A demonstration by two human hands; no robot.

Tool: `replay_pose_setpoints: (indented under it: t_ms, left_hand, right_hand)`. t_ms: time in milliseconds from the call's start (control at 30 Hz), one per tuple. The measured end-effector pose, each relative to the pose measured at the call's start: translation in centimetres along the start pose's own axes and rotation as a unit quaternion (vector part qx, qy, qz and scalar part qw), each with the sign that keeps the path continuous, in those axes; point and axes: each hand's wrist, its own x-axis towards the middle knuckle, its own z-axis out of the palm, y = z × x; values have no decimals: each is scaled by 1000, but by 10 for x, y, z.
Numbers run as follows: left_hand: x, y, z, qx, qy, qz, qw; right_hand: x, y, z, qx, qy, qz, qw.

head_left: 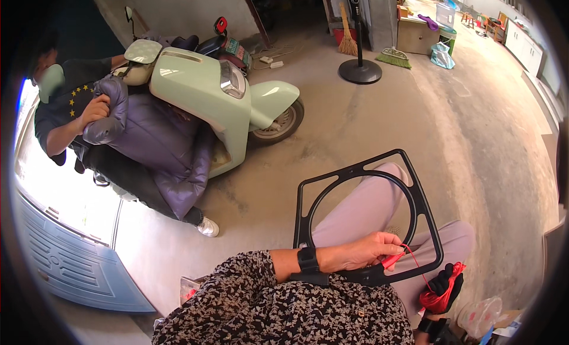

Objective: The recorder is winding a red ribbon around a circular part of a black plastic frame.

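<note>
A black square frame (422, 197) with a large round opening rests tilted across my lap. My left hand (370, 250) lies over its near edge, with thumb and fingers closed on a red strip (391, 260) beside the near bar. From there a thin red cord (419, 261) arcs toward the right. It leads to a crumpled red and black bundle (441, 288) at my right hand, outside the frame's right corner. Only the wrist of my right hand (437, 316) shows clearly. Whether the black part is a glove or a held thing, I cannot tell.
To the left, a person (68, 117) holds a purple padded cover (154, 128) against a pale green scooter (189, 78). A standing fan (360, 71), a straw broom (348, 37) and a green broom (393, 57) stand farther off. A clear plastic bag (479, 315) lies near right.
</note>
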Motion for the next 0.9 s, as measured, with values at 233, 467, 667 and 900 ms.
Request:
replay_pose_setpoints:
  t_ms: [233, 467, 667, 900]
  left_hand:
    - [0, -6, -1, -18, -18, 13, 1000]
    - [0, -5, 2, -16, -14, 27, 999]
    - [1, -4, 2, -3, -4, 18, 1000]
    - [-2, -1, 3, 29, 0, 20, 999]
  right_hand:
    - [-5, -5, 16, 43, -38, 55, 997]
    - [-5, -6, 24, 53, -12, 63, 997]
    - [-5, -6, 22, 46, -12, 55, 997]
    - [-5, -5, 17, 52, -6, 45, 998]
